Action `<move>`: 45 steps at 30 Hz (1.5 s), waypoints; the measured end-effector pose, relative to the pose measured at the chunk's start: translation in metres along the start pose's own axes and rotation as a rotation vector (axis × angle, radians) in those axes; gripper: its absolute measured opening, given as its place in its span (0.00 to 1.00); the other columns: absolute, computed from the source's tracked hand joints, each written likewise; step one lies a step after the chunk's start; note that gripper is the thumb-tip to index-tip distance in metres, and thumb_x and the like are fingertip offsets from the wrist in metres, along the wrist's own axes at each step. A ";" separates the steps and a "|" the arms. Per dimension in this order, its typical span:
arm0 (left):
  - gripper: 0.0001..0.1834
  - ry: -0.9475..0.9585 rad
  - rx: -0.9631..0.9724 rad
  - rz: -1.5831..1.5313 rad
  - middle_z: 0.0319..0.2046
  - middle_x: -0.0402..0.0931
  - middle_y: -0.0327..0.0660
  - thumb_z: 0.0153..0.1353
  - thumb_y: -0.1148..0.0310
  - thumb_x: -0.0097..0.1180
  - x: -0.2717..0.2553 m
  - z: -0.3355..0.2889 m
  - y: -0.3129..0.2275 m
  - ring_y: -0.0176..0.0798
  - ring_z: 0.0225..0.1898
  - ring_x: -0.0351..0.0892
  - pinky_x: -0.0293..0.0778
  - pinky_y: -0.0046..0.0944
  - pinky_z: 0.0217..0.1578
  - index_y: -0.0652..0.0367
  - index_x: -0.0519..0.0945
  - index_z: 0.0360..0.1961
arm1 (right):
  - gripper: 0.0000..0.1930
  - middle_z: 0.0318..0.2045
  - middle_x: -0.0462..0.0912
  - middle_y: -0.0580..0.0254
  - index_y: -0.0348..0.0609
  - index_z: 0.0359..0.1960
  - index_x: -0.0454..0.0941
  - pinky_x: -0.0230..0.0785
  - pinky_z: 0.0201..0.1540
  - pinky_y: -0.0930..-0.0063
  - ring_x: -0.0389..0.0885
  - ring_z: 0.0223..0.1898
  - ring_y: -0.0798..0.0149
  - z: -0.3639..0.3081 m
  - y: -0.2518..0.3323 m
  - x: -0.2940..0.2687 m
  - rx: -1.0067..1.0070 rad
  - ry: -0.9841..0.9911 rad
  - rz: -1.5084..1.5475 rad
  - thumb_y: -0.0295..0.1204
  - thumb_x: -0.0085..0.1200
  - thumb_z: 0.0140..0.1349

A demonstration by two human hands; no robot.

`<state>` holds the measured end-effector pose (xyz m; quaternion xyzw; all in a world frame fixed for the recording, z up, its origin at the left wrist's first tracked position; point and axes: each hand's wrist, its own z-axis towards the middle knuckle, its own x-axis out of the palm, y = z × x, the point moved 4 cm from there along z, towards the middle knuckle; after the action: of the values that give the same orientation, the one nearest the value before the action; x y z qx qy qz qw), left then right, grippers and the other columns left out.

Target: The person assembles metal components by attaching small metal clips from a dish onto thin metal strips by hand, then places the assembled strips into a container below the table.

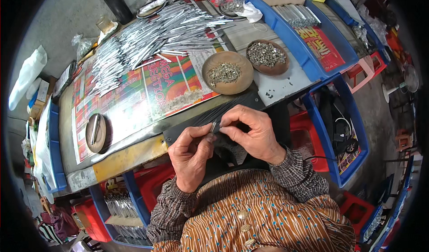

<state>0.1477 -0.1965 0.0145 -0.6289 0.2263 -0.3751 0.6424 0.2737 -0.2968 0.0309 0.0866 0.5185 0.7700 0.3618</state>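
Observation:
Close to the table's front edge, my left hand [191, 154] is closed, thumb and forefinger pinching a thin silver metal piece [213, 127]. My right hand [255, 133] meets it there with thumb and forefinger pressed together at the piece's other side. Whatever small part the right fingertips may hold is too hidden to make out. Just beyond the hands stands a round wooden bowl [235, 58] of tiny brass-coloured parts. A darker brown bowl [280, 68] beside it holds small silvery parts. Far left, a small wooden dish [102, 140] carries a silver tube [94, 127].
A wide heap of slim silver tubes [152, 35] covers the table's back, over colourful printed sheets [138, 91]. Blue trays [292, 42] stand at the right, one with rows of metal pieces. A black bottle [116, 4] stands behind. Red stools [308, 140] sit below the table.

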 end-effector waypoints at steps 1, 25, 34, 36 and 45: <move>0.08 0.001 0.002 0.000 0.28 0.76 0.40 0.62 0.82 0.51 0.000 -0.001 -0.001 0.24 0.19 0.64 0.57 0.24 0.18 0.69 0.77 0.42 | 0.07 0.30 0.79 0.62 0.36 0.33 0.77 0.71 0.34 0.79 0.78 0.32 0.69 -0.001 0.002 0.004 0.013 0.005 0.072 0.16 0.59 0.52; 0.09 0.039 -0.098 -0.208 0.29 0.77 0.38 0.62 0.82 0.52 0.001 -0.008 0.004 0.23 0.22 0.69 0.63 0.24 0.20 0.69 0.77 0.43 | 0.06 0.31 0.79 0.66 0.36 0.35 0.76 0.73 0.37 0.81 0.78 0.33 0.76 -0.011 -0.006 0.016 0.140 0.016 0.299 0.19 0.59 0.57; 0.08 0.020 -0.098 -0.212 0.28 0.78 0.39 0.62 0.78 0.54 0.002 -0.007 0.010 0.24 0.19 0.66 0.56 0.23 0.16 0.65 0.78 0.43 | 0.08 0.31 0.79 0.66 0.36 0.36 0.75 0.74 0.38 0.81 0.79 0.34 0.76 -0.011 -0.008 0.014 0.132 -0.009 0.248 0.21 0.61 0.56; 0.08 0.028 -0.090 -0.204 0.28 0.78 0.39 0.62 0.79 0.54 0.001 -0.008 0.010 0.24 0.19 0.66 0.56 0.23 0.16 0.65 0.77 0.43 | 0.10 0.31 0.79 0.66 0.37 0.36 0.75 0.73 0.37 0.80 0.79 0.33 0.75 -0.010 -0.008 0.012 0.116 -0.003 0.213 0.21 0.62 0.54; 0.07 0.156 0.259 0.490 0.29 0.76 0.38 0.57 0.86 0.51 -0.004 -0.001 -0.011 0.28 0.28 0.74 0.70 0.26 0.29 0.70 0.77 0.37 | 0.16 0.27 0.75 0.60 0.39 0.33 0.73 0.72 0.31 0.69 0.78 0.29 0.59 0.007 0.011 -0.007 -0.307 0.065 -0.320 0.26 0.67 0.44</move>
<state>0.1426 -0.1931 0.0246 -0.4376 0.3704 -0.2819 0.7693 0.2768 -0.2985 0.0451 -0.0775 0.4138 0.7750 0.4713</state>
